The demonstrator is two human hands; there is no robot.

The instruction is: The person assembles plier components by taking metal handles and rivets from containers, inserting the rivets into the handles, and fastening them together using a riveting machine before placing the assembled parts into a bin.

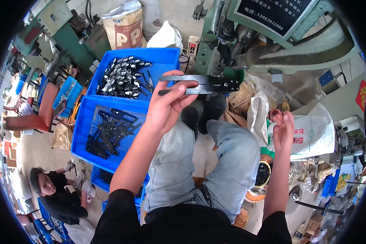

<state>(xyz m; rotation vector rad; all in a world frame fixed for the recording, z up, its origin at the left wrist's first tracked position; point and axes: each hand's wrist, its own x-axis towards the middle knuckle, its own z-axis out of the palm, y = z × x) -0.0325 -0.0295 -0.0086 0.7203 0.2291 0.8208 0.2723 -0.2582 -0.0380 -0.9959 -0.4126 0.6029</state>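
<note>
- The left hand (166, 106) is gripping a pair of long black metal blades (199, 84), pinching them near their left end between thumb and fingers, so the flat strips are lying level and pointing right, towards the green press machine (232, 44).
- The blades' far end is hanging just in front of the machine's lower tooling, not yet seated in it as far as can be told.
- The right hand (282, 130) is hovering well apart on the right, fingers loosely curled together; whether it is pinching some small piece is too small to tell.
- Judging by this, the step in hand is bringing the paired pieces to the machine; the next move is likely calling for lining up the blades' right end squarely under the tooling while holding both strips together.
- Beside the left arm, two blue bins are sitting: the nearer blue bin (83, 134) is holding flat black parts, the farther blue bin (166, 57) a heap of assembled pieces.
- A white sack (313, 134) is leaning beyond the right hand.
- Another person (57, 195) is crouching at the lower left.
</note>
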